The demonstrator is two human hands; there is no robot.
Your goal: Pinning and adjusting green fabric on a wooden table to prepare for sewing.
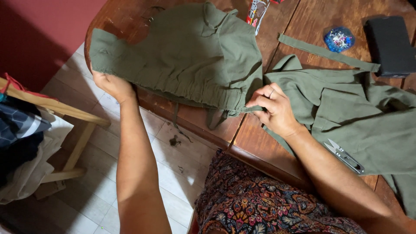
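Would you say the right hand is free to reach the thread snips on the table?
Probably not yet: the right hand is pinching the green fabric. The snips lie uncovered beside that forearm.

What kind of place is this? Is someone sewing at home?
Probably a home sewing spot. Both hands hold an olive green garment on a wooden table, with thread snips and a blue pin holder nearby. The tiled floor suggests a house.

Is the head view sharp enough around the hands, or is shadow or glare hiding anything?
Head view: both hands, left hand and right hand, and the green fabric are sharp and evenly lit; soft shadow darkens the floor under the table edge; slight glare on the thread snips.
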